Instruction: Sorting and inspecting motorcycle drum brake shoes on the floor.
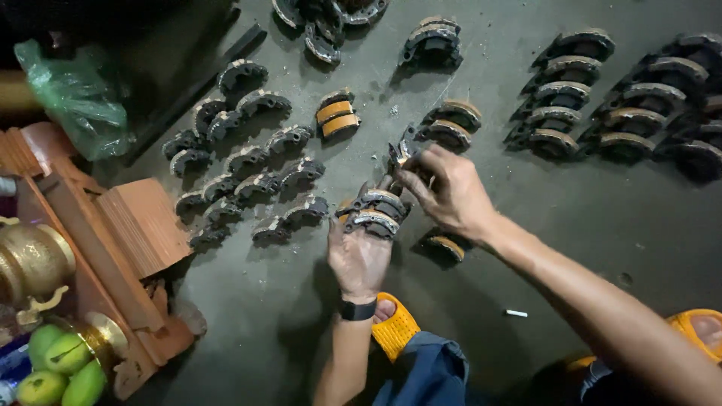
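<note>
On the grey floor (571,248), a pair of curved brake shoes (374,213) is held in the left hand (358,259), with the fingers curled shut around the metal from below. A small dark metal tool (401,150) is pinched in the right hand (449,192), and its fingers are closed tight on it, just above the pair. The pair is kept in the middle of the floor, between many other shoes. Rows of dark shoes (248,177) are laid out to the left, and neat rows of shoes (564,94) are seen to the right. Two shoes with orange lining (336,118) are set a little further up, and one more shoe (445,246) is lying under the right wrist. A wooden stand (120,248), a brass pot (30,259) and green fruit (56,368) are seen at the left edge, with a green bag (79,98) above. To do this step well, the pair should be held still and firm, it seems, and the tool should be moved slowly, so that no finger is nipped. A white scrap (516,313) is left near the orange sandal (396,328).
</note>
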